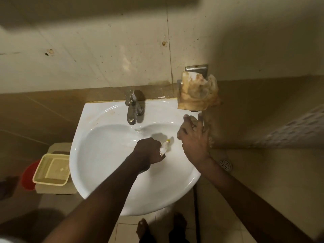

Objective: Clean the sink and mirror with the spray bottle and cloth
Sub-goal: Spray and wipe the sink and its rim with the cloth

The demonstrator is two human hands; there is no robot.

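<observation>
A white sink (98, 160) is fixed to the tiled wall, with a chrome tap (131, 109) at its back. Over the basin, my left hand (149, 152) is shut on a small white spray bottle (165, 146) whose yellow tip points to the back right. My right hand (194, 142) lies with fingers spread on the sink's right rim, pressing a brownish cloth (209, 135) that hangs over the edge. Most of that cloth is hidden under the hand. The mirror is out of view.
A stained rag (198, 93) hangs on a metal wall holder above the sink's right corner. A beige plastic bin (51, 171) and a red bucket (28, 174) stand on the floor at left. A floor drain (225, 165) lies at right. My bare foot (142, 228) shows below.
</observation>
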